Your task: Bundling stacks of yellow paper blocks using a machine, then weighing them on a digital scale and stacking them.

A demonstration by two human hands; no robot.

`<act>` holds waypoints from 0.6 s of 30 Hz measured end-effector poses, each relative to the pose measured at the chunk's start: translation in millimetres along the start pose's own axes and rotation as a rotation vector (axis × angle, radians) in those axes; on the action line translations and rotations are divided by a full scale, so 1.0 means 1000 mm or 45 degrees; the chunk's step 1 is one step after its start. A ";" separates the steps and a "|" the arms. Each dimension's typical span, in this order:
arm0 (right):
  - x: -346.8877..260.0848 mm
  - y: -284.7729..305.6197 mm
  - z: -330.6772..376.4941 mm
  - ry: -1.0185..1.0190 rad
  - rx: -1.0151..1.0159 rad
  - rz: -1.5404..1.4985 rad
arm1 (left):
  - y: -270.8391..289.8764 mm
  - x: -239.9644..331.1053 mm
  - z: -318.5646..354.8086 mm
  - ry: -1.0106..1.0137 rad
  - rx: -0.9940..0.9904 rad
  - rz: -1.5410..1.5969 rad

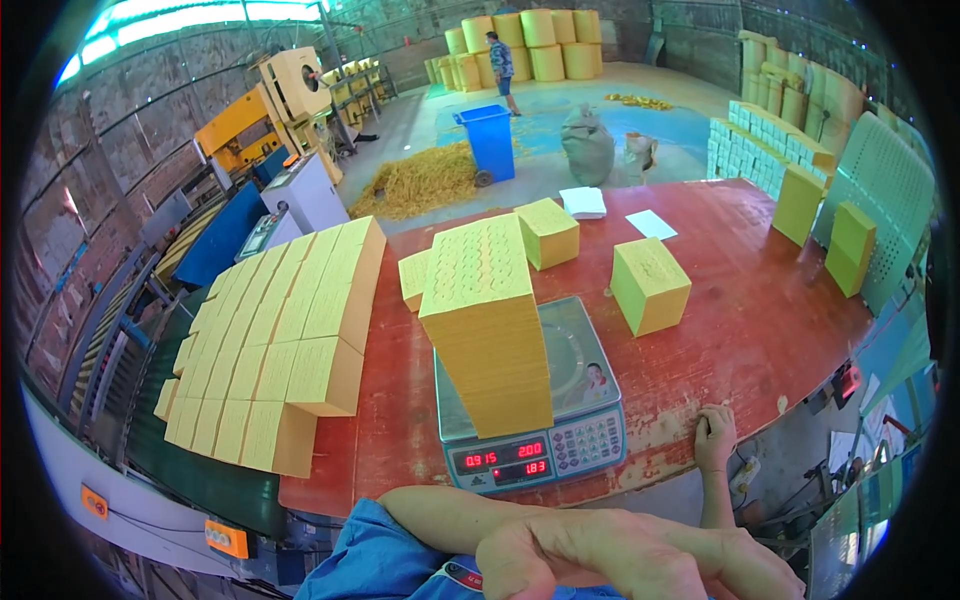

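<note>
A tall stack of yellow paper [487, 350] with rows of curved marks pressed into its top stands on a digital scale [585, 440], whose red display is lit. Close to the camera, at the lower edge, my left hand [620, 555] reaches across in front of me. Its thumb is apart from its fingers, nothing shows in it, and the lower edge cuts off part of it. My right hand [715, 437] rests at the front edge of the red table [720, 330], fingers loosely curled in and holding nothing visible. Both hands are apart from the paper.
Many yellow paper blocks [270, 330] form rows on the green conveyor [140, 440] at left. Another block [650, 285] sits right of the scale, one [548, 233] behind it. White sheets [652, 224] lie farther back. Beyond are a blue bin [488, 142] and a person [500, 70].
</note>
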State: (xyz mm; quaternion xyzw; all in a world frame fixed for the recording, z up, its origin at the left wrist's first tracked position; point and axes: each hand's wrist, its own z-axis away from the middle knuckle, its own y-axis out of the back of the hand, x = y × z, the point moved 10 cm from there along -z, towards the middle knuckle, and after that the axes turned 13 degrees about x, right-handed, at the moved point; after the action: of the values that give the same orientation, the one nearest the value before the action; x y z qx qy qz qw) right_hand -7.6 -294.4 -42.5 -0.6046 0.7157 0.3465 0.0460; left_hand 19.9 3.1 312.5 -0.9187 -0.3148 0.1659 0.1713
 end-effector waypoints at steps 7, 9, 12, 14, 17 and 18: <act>0.000 0.000 0.000 -0.002 0.012 -0.004 | 0.007 -0.011 0.010 0.298 0.022 -0.005; 0.000 0.000 0.000 0.005 0.008 0.001 | 0.008 -0.012 0.012 0.304 0.020 -0.005; 0.001 0.000 0.000 0.005 0.008 0.003 | 0.008 -0.014 0.014 0.312 0.041 -0.004; 0.001 0.001 0.000 -0.005 0.008 0.001 | 0.009 -0.015 0.015 0.314 0.066 -0.002; 0.001 0.002 0.000 -0.010 0.009 0.002 | 0.010 -0.016 0.016 0.317 0.083 -0.013; 0.000 0.001 0.000 -0.006 0.009 0.004 | 0.010 -0.016 0.016 0.312 0.066 -0.017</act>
State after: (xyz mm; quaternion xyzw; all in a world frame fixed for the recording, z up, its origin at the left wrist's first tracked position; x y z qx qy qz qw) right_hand -8.5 -294.7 -42.0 -0.6026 0.7178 0.3453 0.0493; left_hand 7.0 -11.0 297.6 -0.9253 -0.2931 0.0595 0.2330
